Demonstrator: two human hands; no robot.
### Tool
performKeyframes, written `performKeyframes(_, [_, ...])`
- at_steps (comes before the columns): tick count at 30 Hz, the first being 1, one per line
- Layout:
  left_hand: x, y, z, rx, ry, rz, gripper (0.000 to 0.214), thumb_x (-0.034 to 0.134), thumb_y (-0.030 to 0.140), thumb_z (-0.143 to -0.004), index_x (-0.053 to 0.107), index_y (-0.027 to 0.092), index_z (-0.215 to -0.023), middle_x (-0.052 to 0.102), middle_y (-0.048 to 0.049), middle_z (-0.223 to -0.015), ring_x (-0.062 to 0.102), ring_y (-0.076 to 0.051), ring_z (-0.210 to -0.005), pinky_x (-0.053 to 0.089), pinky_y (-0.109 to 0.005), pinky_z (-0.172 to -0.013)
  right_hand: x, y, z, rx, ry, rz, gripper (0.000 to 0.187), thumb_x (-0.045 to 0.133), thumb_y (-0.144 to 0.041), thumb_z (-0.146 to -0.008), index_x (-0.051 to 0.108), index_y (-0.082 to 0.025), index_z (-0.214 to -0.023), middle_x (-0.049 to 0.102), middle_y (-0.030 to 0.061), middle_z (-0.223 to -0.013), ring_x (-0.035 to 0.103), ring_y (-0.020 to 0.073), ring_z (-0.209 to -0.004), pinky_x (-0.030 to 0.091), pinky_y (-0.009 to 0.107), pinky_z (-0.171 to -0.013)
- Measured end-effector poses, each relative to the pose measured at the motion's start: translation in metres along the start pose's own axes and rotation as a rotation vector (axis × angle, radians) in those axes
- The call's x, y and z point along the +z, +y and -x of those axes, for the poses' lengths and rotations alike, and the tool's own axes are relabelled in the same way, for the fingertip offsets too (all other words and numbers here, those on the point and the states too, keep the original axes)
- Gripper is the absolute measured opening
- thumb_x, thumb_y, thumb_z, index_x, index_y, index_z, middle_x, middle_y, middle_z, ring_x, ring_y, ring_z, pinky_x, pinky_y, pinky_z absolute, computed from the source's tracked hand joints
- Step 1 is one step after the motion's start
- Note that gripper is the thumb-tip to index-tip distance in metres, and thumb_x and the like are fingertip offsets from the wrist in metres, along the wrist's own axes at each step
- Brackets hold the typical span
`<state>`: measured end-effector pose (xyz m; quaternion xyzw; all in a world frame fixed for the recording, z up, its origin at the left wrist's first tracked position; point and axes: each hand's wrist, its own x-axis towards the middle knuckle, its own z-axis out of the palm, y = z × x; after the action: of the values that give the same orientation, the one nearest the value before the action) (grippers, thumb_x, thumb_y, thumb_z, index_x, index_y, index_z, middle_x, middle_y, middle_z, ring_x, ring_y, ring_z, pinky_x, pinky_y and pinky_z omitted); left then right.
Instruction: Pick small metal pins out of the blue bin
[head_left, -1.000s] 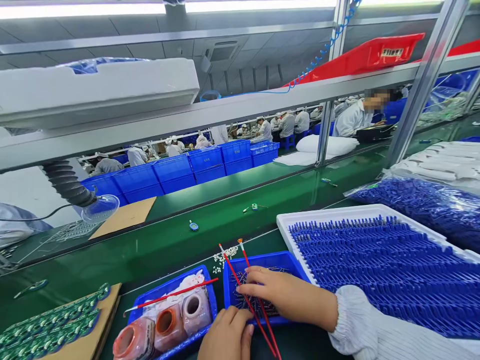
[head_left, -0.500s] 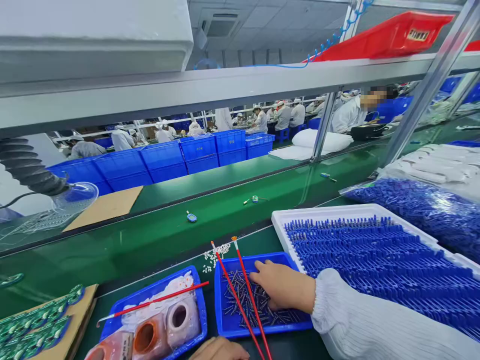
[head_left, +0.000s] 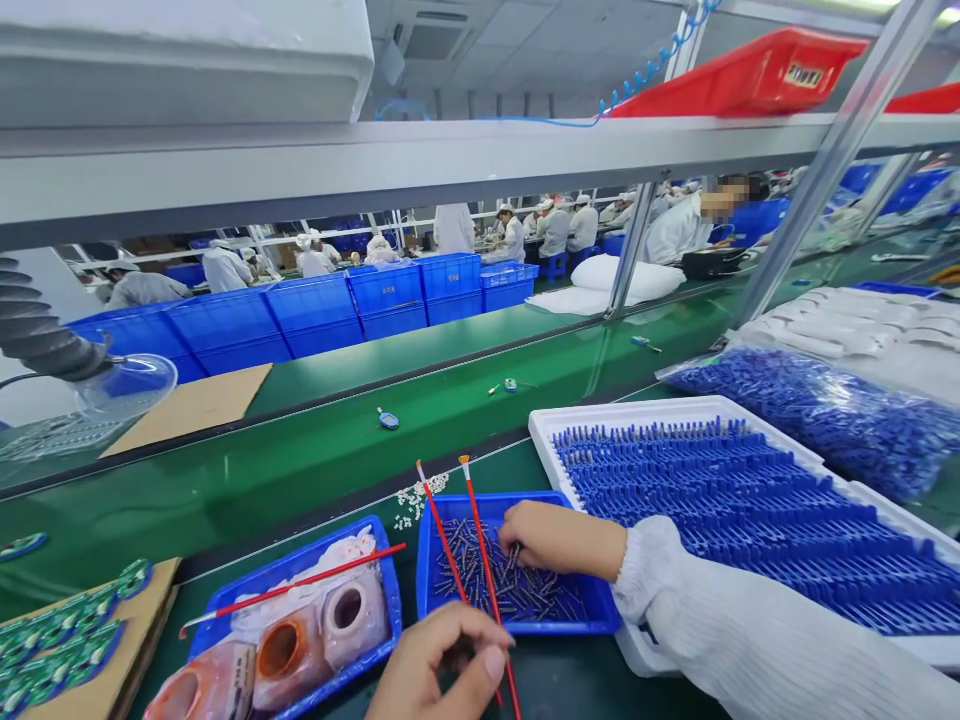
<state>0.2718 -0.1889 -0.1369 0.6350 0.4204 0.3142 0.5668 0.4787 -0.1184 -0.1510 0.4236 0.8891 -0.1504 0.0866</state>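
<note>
A worker's right hand [head_left: 559,537] is reaching palm-down into a small blue tray [head_left: 592,610] of dark metal pins [head_left: 525,590], its fingertips buried among them, so whether the fingers are closing on any pin cannot be made out. The white ribbed sleeve [head_left: 750,640] is running off the lower right corner. The left hand [head_left: 442,672], cut off by the bottom edge, is curling with thumb meeting fingertips just below that tray; what it is pinching, if anything, is hidden.

Two red-handled brushes [head_left: 469,560] are lying across the tray between the two hands, their lower ends passing beside the left thumb. A third red brush [head_left: 300,588] is resting over a blue tray [head_left: 375,650] of open pots [head_left: 345,618] to the left of the left hand.

Just right of the right wrist, a white tray [head_left: 547,440] is holding rows of blue parts [head_left: 750,510]. Beyond it, a clear bag of blue parts [head_left: 817,415] is lying on the green bench [head_left: 300,470]. Green circuit boards [head_left: 52,645] far left are cropped by the frame.

A label on the red bin [head_left: 720,80] overhead is too small to read. A co-worker's face opposite is blurred.
</note>
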Motion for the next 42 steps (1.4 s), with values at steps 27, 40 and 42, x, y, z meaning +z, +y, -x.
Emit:
performKeyframes(27, [0.06, 0.045, -0.083, -0.432, 0.276, 1.361, 0.026, 0.044, 0.016, -0.09, 0.051, 0.013, -0.065, 0.049, 0.0057, -0.058, 0.044, -0.005, -0.043, 0.034, -0.016, -0.037, -0.065, -0.027, 0.042, -0.061, 0.372, -0.223, 0.042, 0.061, 0.018, -0.067, 0.068, -0.014, -0.094, 0.059, -0.0002, -0.088, 0.056, 0.0183, -0.081, 0.043, 0.02, -0.072])
performKeyframes(40, [0.066, 0.046, -0.075, -0.453, 0.256, 1.573, 0.029, 0.046, 0.018, -0.089, 0.045, 0.014, -0.06, 0.043, 0.0071, -0.056, 0.038, -0.003, -0.04, 0.033, -0.013, -0.033, -0.042, -0.029, 0.039, -0.038, 0.405, -0.187, 0.04, 0.051, 0.007, -0.068, 0.069, -0.019, -0.093, 0.062, 0.0006, -0.091, 0.059, 0.0228, -0.08, 0.045, 0.028, -0.072])
performKeyframes(42, [0.066, 0.046, -0.074, -0.451, 0.232, 1.584, 0.029, 0.045, 0.016, -0.089, 0.046, 0.014, -0.061, 0.042, 0.0075, -0.055, 0.036, -0.002, -0.038, 0.031, -0.012, -0.032, -0.041, -0.029, 0.041, -0.002, 0.431, -0.166, 0.039, 0.056, 0.008, -0.069, 0.069, -0.019, -0.094, 0.061, 0.0028, -0.089, 0.057, 0.0243, -0.081, 0.045, 0.03, -0.073])
